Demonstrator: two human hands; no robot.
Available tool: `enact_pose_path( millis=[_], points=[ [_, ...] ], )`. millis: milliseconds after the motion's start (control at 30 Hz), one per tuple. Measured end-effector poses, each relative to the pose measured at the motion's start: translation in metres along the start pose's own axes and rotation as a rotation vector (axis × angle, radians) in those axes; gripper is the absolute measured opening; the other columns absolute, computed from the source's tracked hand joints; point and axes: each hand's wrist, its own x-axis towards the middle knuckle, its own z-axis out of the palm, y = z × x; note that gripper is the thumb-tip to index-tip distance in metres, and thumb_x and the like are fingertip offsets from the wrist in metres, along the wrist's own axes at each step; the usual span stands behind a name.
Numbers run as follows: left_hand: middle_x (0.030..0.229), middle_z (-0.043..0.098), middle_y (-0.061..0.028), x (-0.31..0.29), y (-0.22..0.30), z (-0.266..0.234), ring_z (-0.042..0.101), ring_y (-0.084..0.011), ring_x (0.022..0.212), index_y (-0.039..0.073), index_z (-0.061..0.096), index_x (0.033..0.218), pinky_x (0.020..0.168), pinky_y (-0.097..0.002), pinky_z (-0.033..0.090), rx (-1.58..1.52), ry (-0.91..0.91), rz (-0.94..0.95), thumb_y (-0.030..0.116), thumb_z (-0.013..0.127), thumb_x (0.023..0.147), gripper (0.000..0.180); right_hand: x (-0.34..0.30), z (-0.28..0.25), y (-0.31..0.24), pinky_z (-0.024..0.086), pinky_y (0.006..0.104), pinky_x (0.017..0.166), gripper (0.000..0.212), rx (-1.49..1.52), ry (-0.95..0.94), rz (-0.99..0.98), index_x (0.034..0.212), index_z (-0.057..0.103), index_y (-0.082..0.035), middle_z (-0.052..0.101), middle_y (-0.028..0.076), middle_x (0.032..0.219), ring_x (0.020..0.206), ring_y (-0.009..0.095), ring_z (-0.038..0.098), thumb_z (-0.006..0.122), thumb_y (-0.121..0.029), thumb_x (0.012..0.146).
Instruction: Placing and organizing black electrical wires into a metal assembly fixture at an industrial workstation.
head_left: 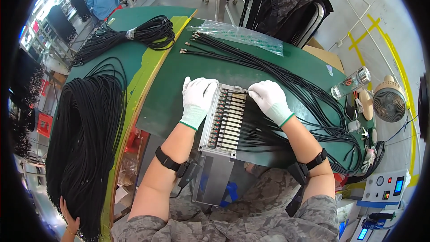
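Observation:
A metal fixture (pixel 206 131) with a row of parallel slots stands in front of me, with small connectors along its left side and pale strips across the slots. Black cables (pixel 264 133) run out of its right side. My left hand (pixel 198 96), white-gloved, is at the upper left corner with its fingers curled in; whatever is between the fingertips is hidden. At the upper right corner my right hand (pixel 269 99), also gloved, pinches near a black cable (pixel 238 91) lying in the top slot.
More black cables (pixel 277 69) with metal ends cross the green table (pixel 168 92), beside a clear plastic bag (pixel 242 36). Cable bundles (pixel 85 112) lie at left, near another person's hand (pixel 69 219). A glass bottle (pixel 351 83) and small fan (pixel 389 101) stand at right.

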Motion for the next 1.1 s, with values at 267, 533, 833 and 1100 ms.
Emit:
enact_pose_path(
  millis=[267,533,833,1100],
  points=[
    [0.090,0.068,-0.0020,0.004,0.007,0.009,0.062,-0.0204,0.093,0.013,0.071,0.094,0.107,-0.0459,0.027,-0.033,0.005,-0.005,0.026,0.052,0.095,0.023,-0.003,-0.003,0.000,0.046,0.0407,0.075,0.013,0.035,-0.071,-0.065,0.093,0.068,-0.014,0.063,0.007,0.086,0.084,0.028,0.058,0.060,-0.014,0.083],
    [0.080,0.069,-0.0062,0.002,-0.021,-0.006,0.062,-0.0247,0.081,0.015,0.071,0.083,0.084,-0.0428,0.040,0.094,0.067,0.089,0.023,0.055,0.087,0.019,0.008,0.003,-0.039,0.043,0.0461,0.095,0.030,-0.237,0.120,-0.367,0.106,0.067,-0.013,0.055,0.018,0.126,0.118,0.036,0.050,0.056,-0.009,0.079],
    [0.104,0.068,-0.0035,-0.097,-0.014,-0.077,0.058,-0.0224,0.108,0.012,0.069,0.100,0.110,-0.0489,0.028,-0.042,0.033,-0.040,0.024,0.060,0.090,0.018,-0.115,-0.050,-0.141,0.028,0.0598,0.107,0.066,0.029,-0.400,-0.662,0.135,0.049,-0.009,0.037,0.028,0.144,0.133,0.047,0.032,0.070,-0.022,0.074],
    [0.108,0.065,-0.0055,-0.165,-0.007,-0.110,0.056,-0.0250,0.112,0.010,0.066,0.102,0.105,-0.0486,0.034,0.024,0.206,-0.093,0.023,0.063,0.087,0.020,-0.156,0.046,-0.146,0.025,0.0646,0.108,0.054,-0.079,-0.106,-0.742,0.137,0.047,-0.012,0.039,0.025,0.144,0.134,0.044,0.034,0.056,-0.027,0.086]
  ],
)
